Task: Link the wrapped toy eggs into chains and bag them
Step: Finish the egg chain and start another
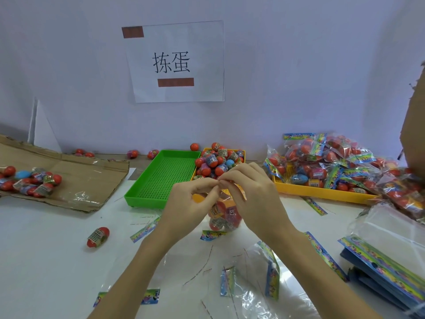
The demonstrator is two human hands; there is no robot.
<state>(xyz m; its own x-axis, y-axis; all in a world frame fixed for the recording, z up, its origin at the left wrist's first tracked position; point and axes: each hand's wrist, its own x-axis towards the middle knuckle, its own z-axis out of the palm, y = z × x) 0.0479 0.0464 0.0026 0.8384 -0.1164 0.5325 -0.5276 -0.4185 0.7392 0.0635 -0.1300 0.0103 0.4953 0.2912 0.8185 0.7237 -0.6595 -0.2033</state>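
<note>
- Dead centre of the frame: a clear bag [224, 217] with a few red eggs inside, hanging just above the white table [57, 261]. Both hands are up at its mouth.
- Left hand [190, 201] and right hand [250, 194] meet fingertip to fingertip, each pinching the bag's top edge. Looks like closing or sealing it, though the exact bit they're nipping is too small to tell.
- So this bag is basically filled, just needs finishing.
- Done pile: right side of the frame, a yellow tray [322, 192] heaped with sealed bags [333, 162]. That's a decent chunk finished.
- Still to go: another yellow bin [242, 155] behind the hands stacked with loose eggs [213, 162], a cluster of eggs [30, 180] on cardboard [87, 180] at left, one stray egg [98, 236] lower left, a few along the wall.
- Green tray [161, 178] centre-left has nothing in it.
- Empty bags [379, 261] stacked lower right, so plenty left I'd say.
</note>
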